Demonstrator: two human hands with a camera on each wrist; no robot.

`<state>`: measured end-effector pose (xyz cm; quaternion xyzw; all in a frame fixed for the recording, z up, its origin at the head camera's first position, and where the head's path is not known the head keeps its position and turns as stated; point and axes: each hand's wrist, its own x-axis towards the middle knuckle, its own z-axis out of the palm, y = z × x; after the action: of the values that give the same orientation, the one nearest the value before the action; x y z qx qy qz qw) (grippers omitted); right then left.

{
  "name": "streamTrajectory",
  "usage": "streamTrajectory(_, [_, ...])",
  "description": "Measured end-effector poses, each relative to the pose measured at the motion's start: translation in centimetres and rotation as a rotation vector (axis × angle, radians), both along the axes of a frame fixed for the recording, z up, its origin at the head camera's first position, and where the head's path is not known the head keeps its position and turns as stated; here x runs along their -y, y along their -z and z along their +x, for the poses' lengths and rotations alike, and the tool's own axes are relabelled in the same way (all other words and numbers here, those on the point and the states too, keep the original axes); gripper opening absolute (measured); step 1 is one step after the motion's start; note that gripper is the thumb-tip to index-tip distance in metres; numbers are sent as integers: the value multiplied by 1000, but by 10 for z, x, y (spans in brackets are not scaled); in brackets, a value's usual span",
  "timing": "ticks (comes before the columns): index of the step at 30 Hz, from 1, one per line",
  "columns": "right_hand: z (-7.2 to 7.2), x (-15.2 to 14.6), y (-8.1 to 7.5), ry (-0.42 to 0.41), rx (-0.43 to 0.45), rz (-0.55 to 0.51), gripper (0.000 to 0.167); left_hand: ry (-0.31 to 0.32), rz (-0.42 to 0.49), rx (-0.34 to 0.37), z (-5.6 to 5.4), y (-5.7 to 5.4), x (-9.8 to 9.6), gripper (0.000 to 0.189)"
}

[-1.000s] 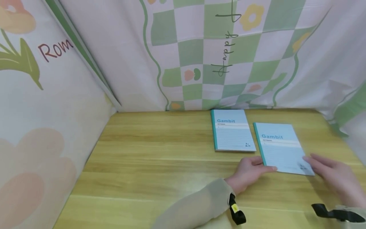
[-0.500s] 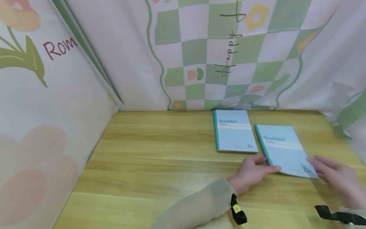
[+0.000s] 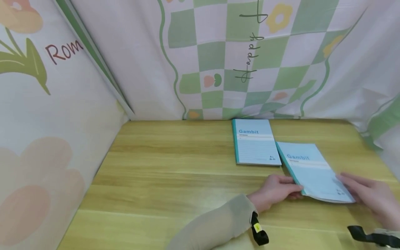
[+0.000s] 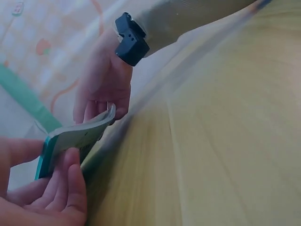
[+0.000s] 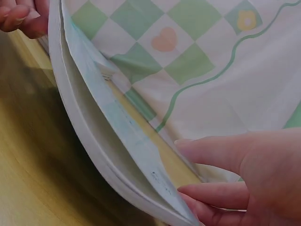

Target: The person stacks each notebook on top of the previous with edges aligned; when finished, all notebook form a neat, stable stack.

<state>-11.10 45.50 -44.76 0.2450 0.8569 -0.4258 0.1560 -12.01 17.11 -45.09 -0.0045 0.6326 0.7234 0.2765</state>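
Observation:
A light blue Gambit notebook [image 3: 315, 178] with a teal spine is held between both hands at the right of the head view, tilted with its near edge raised. My left hand [image 3: 275, 189] pinches the lower spine corner, thumb on the cover and fingers beneath. The right hand [image 3: 372, 196] holds the right edge near the lower corner; some of its fingers are hidden behind the notebook. In the right wrist view the notebook [image 5: 103, 155] bows, its cover parting from the pages. A second Gambit notebook [image 3: 254, 147] lies flat to the left, its corner right beside the held one.
The wooden table [image 3: 175, 166] stretches left and toward me. A printed cloth [image 3: 212, 55] hangs along the back edge, and another patterned cloth [image 3: 78, 111] covers the left side. Black straps [image 3: 259, 231] circle both wrists.
The held notebook has come toward me and its near edge has risen and begun to bow. Both hands have shifted slightly with it. The other notebook stays in place.

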Motion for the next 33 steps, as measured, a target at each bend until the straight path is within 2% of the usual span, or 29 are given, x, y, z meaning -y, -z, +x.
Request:
streamTrajectory(2, [1, 1, 0, -3, 9, 17, 105, 46, 6, 8, 1, 1, 1, 6])
streamTrajectory(5, [4, 3, -2, -26, 7, 55, 105, 81, 12, -4, 3, 1, 1, 5])
streamTrajectory(12, [5, 6, -3, -48, -22, 71, 102, 67, 19, -40, 5, -3, 1, 4])
streamTrajectory(17, [3, 3, 2, -40, -64, 54, 99, 54, -41, -93, 1, -4, 3, 5])
streamTrajectory(21, [2, 1, 3, -36, -72, 51, 100, 47, -87, -124, -3, -5, 8, 22])
streamTrajectory(26, [3, 10, -6, -41, -91, 49, 99, 61, -175, -211, -8, -5, 16, 41])
streamTrajectory(30, [3, 20, -15, -53, -104, 46, 100, 77, -242, -300, -13, -7, 26, 41])
streamTrajectory(33, [4, 30, -23, -69, -117, 46, 100, 85, -258, -326, -17, -12, 33, 41])
